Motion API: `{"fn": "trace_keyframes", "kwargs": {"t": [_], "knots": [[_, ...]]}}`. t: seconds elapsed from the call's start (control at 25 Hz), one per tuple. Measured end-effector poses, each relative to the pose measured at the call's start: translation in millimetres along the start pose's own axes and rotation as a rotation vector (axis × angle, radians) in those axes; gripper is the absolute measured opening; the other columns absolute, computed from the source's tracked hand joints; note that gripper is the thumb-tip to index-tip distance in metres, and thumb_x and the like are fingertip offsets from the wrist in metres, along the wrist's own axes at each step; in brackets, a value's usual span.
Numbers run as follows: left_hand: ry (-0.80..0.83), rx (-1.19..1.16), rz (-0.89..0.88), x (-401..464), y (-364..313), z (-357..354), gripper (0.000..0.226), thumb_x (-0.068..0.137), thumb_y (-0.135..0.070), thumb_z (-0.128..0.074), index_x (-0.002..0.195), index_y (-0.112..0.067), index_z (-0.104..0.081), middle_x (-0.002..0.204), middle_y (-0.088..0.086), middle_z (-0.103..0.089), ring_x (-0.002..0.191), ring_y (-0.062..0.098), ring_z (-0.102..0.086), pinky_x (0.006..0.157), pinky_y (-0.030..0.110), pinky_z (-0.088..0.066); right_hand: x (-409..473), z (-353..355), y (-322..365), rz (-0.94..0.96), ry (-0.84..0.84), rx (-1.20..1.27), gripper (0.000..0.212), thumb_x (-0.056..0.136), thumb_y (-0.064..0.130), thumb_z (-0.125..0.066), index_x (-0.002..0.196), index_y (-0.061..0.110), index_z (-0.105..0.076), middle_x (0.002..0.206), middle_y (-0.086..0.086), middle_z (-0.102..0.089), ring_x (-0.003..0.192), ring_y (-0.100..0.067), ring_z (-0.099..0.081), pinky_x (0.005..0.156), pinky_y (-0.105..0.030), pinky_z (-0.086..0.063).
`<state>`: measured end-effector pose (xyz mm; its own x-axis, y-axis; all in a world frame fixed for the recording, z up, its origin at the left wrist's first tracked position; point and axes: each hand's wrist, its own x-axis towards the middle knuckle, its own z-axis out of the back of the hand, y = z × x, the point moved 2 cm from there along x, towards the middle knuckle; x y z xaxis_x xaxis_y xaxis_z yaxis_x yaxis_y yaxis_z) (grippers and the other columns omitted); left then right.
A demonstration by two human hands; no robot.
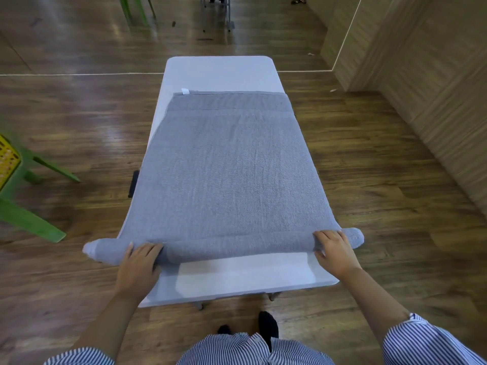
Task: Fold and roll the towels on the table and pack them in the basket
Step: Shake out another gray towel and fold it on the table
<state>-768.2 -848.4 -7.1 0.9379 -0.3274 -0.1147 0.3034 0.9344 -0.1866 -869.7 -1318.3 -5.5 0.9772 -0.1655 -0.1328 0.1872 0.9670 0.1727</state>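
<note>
A grey towel lies folded lengthwise along the white table, reaching from near the far end to the near end. Its near end is rolled into a thin roll that runs across the table and sticks out past both sides. My left hand rests on the left part of the roll, fingers curved over it. Over the right part of the roll lies my right hand, its fingers curled round it. Only a yellow basket's edge shows, at the far left.
The yellow basket sits on a green plastic chair left of the table. Wooden floor surrounds the table. A wood-panelled wall runs along the right. Chair and table legs stand in the far background.
</note>
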Motion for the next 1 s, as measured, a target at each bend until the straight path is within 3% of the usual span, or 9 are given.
{"fn": "trace_keyframes", "kwargs": {"t": [0.16, 0.28, 0.36, 0.48, 0.6, 0.68, 0.76, 0.92, 1.0], "knots": [[-0.043, -0.047, -0.072, -1, -1, 8, 0.047, 0.07, -0.03, -0.035, 0.094, -0.012, -0.072, 0.083, 0.0, -0.07, 0.075, 0.025, -0.066, 0.075, 0.042, -0.049, 1, 5, 2, -0.04, 0.039, 0.029, 0.03, 0.084, 0.016, -0.055, 0.112, 0.008, -0.061, 0.102, -0.008, -0.064, 0.103, -0.029, -0.056, 0.11, -0.046, -0.024], [-0.072, -0.117, -0.094, 5, -1, 13, 0.048, 0.071, -0.03, -0.034, 0.1, -0.012, -0.068, 0.092, 0.001, -0.067, 0.083, 0.025, -0.062, 0.08, 0.047, -0.051, 6, 13, 5, -0.043, 0.099, 0.018, 0.032, 0.086, 0.019, -0.05, 0.118, 0.014, -0.055, 0.11, -0.002, -0.058, 0.112, -0.022, -0.05, 0.115, -0.044, -0.008], [-0.13, -0.086, -0.052, 5, 0, 15, 0.047, 0.074, -0.028, -0.036, 0.104, -0.007, -0.065, 0.101, 0.007, -0.066, 0.091, 0.028, -0.06, 0.084, 0.05, -0.051, 9, 18, 9, -0.048, 0.036, 0.032, 0.036, 0.081, 0.016, -0.055, 0.116, 0.012, -0.053, 0.111, -0.002, -0.053, 0.111, -0.022, -0.049, 0.114, -0.047, -0.01], [-0.177, -0.052, 0.068, 2, -3, 19, 0.037, 0.078, -0.028, -0.042, 0.098, -0.006, -0.064, 0.096, 0.01, -0.066, 0.085, 0.03, -0.062, 0.077, 0.046, -0.049, 7, 18, 13, -0.077, -0.095, 0.039, 0.028, 0.076, 0.009, -0.059, 0.103, 0.007, -0.057, 0.1, -0.005, -0.056, 0.099, -0.027, -0.054, 0.11, -0.052, -0.021], [-0.085, -0.046, 0.084, 5, 4, 11, 0.042, 0.069, -0.028, -0.061, 0.106, -0.009, -0.064, 0.104, 0.007, -0.067, 0.094, 0.031, -0.062, 0.09, 0.055, -0.045, 3, 12, 10, -0.09, -0.024, 0.078, 0.036, 0.079, 0.009, -0.058, 0.114, 0.004, -0.057, 0.108, -0.007, -0.059, 0.104, -0.028, -0.054, 0.111, -0.052, -0.016], [-0.03, -0.039, 0.072, 8, 10, 7, 0.048, 0.065, -0.014, -0.074, 0.112, -0.008, -0.064, 0.109, 0.01, -0.066, 0.101, 0.034, -0.061, 0.095, 0.062, -0.042, 4, 12, 7, -0.08, 0.042, 0.107, 0.045, 0.078, 0.005, -0.057, 0.123, 0.003, -0.052, 0.117, -0.009, -0.056, 0.111, -0.029, -0.051, 0.113, -0.051, -0.011], [-0.041, -0.068, 0.089, 11, 10, 9, 0.042, 0.07, -0.002, -0.071, 0.111, -0.006, -0.065, 0.108, 0.012, -0.067, 0.099, 0.036, -0.062, 0.095, 0.063, -0.041, 4, 14, 7, -0.086, 0.074, 0.124, 0.049, 0.079, 0.002, -0.055, 0.128, 0.003, -0.048, 0.124, -0.009, -0.053, 0.117, -0.028, -0.048, 0.115, -0.048, -0.008], [-0.112, -0.123, -0.037, 9, 6, 14, 0.038, 0.074, -0.02, -0.047, 0.101, -0.004, -0.069, 0.096, 0.01, -0.071, 0.085, 0.032, -0.065, 0.078, 0.048, -0.053, 6, 17, 8, -0.119, 0.078, 0.143, 0.036, 0.084, 0.001, -0.049, 0.119, 0.002, -0.054, 0.116, -0.012, -0.056, 0.112, -0.03, -0.05, 0.115, -0.046, -0.008], [-0.125, -0.176, -0.037, 5, 7, 13, 0.029, 0.076, -0.012, -0.057, 0.102, -0.004, -0.069, 0.096, 0.009, -0.071, 0.087, 0.031, -0.065, 0.077, 0.045, -0.053, 5, 19, 6, -0.136, 0.079, 0.117, 0.027, 0.085, 0.002, -0.047, 0.11, 0.003, -0.057, 0.108, -0.012, -0.059, 0.106, -0.031, -0.053, 0.114, -0.045, -0.011]]}}
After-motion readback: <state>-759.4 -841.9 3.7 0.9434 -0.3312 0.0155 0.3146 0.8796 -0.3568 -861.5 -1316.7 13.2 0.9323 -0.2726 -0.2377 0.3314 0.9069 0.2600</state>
